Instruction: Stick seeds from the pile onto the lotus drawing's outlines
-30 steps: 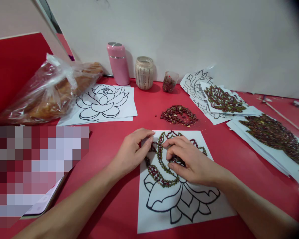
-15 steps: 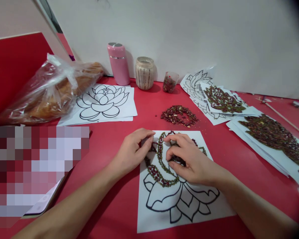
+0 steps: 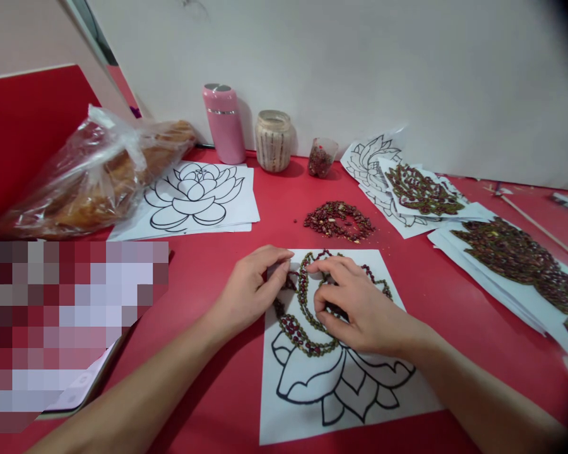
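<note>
A white sheet of paper point(image 3: 293, 416) with a black lotus outline lies before me. Rows of red and green beans point(image 3: 307, 340) follow its upper petals. My left hand point(image 3: 253, 287) rests at the sheet's upper left edge, fingers bent and loosely apart, thumb and forefinger beside the bean rows; its other fingertips are hidden. Over the middle of the drawing is my right hand point(image 3: 360, 309). Its forefinger reaches out onto a bean line, while the thumb and middle finger come together; anything between them is too small to make out. This hand covers part of the beans.
A pile of red beans point(image 3: 336, 221) lies beyond the sheet. Behind stand a pink bottle point(image 3: 224, 129), a jar point(image 3: 273, 145) and a small cup point(image 3: 322, 157). Bean-covered sheets point(image 3: 515, 258) lie right; lotus drawings point(image 3: 236, 189) and a plastic bag point(image 3: 108, 176) left.
My right hand has shifted slightly left, and its thumb and middle finger have closed together. My left hand stays in place on the paper.
</note>
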Tool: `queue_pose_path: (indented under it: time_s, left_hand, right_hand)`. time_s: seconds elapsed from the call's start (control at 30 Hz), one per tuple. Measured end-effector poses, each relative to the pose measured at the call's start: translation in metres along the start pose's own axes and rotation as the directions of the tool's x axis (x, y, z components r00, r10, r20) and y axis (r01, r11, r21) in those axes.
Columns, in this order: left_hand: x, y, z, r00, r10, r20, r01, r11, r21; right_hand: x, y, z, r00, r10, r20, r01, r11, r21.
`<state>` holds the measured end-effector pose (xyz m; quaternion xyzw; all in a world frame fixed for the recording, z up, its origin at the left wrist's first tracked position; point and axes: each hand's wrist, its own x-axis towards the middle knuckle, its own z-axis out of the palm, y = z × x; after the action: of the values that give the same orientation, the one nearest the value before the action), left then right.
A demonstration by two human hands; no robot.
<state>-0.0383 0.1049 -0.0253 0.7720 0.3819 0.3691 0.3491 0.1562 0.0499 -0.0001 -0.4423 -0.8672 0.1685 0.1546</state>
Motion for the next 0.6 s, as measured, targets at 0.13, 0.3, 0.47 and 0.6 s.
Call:
queue_pose_path:
  time_s: [0.13,0.3,0.47,0.6]
  left_hand:
    - [0.000,0.000,0.000,1.000,-0.007,-0.003,0.007,1.000,0.005]
    - [-0.001,-0.001,0.000,1.000,0.002,0.003,-0.002,1.000,0.009]
    - [-0.001,-0.002,0.000,1.000,-0.017,0.025,0.017,1.000,0.020]
    - [0.000,-0.001,-0.001,0.999,-0.023,0.032,0.022,0.999,0.029]
  right_hand:
    - [0.000,0.000,0.001,1.000,0.015,0.006,-0.015,1.000,0.002]
    - [-0.002,0.003,-0.001,1.000,0.025,0.004,-0.026,0.997,0.072]
    - [-0.001,0.016,-0.006,0.989,0.081,-0.124,-0.058,0.982,0.178]
    - [0.000,0.022,-0.005,0.962,0.124,-0.241,-0.091,0.985,0.145]
